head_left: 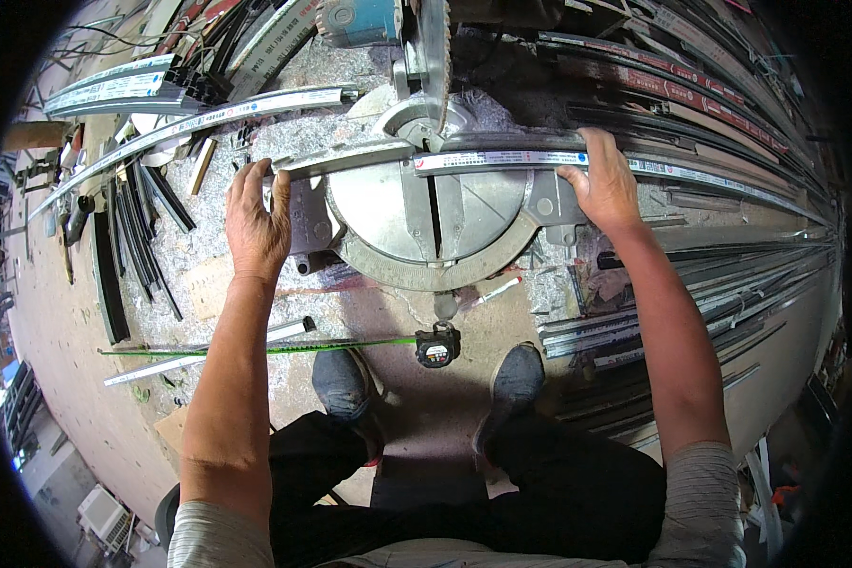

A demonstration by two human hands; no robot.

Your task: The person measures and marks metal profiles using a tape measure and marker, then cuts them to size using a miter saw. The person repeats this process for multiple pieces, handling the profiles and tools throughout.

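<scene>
A miter saw [379, 213] stands on the floor in front of me, its toothed blade [435, 71] raised above the slotted round table. Along the right half of its fence lies a long aluminium profile [483, 161] with a printed film; its left end is by the blade slot. My right hand [608, 185] is closed around this profile and the fence behind it, thumb on the near side. At the fence's left end [350, 156], my left hand [258, 220] grips with curved fingers, thumb nearest me; part of that grip is hidden.
A black tape measure [437, 346] lies between my shoes, its green blade drawn out leftward past a short white profile [208, 352]. A marker pen [492, 293] lies close by. Stacks of long profiles [691, 284] fill the right; dark offcuts [142, 227] and metal shavings lie left.
</scene>
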